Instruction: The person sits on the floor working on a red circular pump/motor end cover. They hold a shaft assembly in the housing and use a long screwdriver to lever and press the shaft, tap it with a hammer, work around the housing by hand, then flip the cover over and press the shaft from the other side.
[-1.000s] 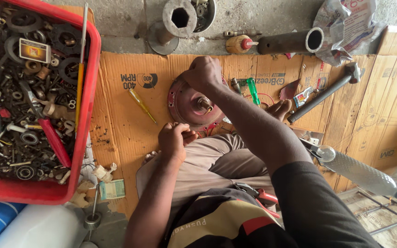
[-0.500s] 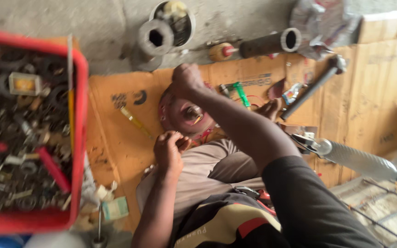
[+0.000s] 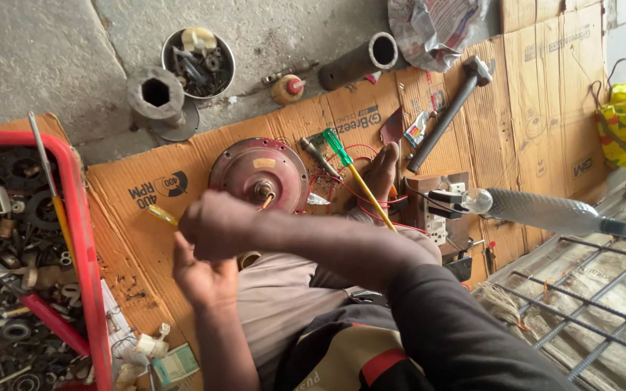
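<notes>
Fan motor housing [image 3: 259, 172], round, reddish, lies flat on the cardboard sheet [image 3: 146, 217] spread over the concrete floor, shaft stub pointing up at its middle. Both my hands are just in front of it, near the rim, not touching it.

Right hand [image 3: 215, 226] is curled into a closed fist, forearm crossing my lap. Cannot tell what, if anything, is inside the fist. Left hand [image 3: 201, 279] sits right under it, palm up, fingers half open, cupped; nothing visible in it, though the fist hides part of the palm.

Yellow-handled tool [image 3: 162, 214] lies on the cardboard just left of my fist. Green-and-yellow screwdriver [image 3: 356, 174] lies to the right of the housing, over loose red wires [image 3: 342, 190]. Hammer [image 3: 447, 116] further right, well apart. Red crate [image 3: 85, 268] of nuts and metal scrap on my left. Tin can [image 3: 198, 61] of small parts and a steel pipe [image 3: 360, 61] sit beyond the cardboard on the floor.

Risks, my judgement: if something small is in the fist, it could slip past the cupped left hand and roll off the cardboard or get lost among the scrap beside the crate. Red wires sit close to the housing; shifting the housing could snag or pull them. Screwdriver lying over the wires could get knocked by my forearm.
</notes>
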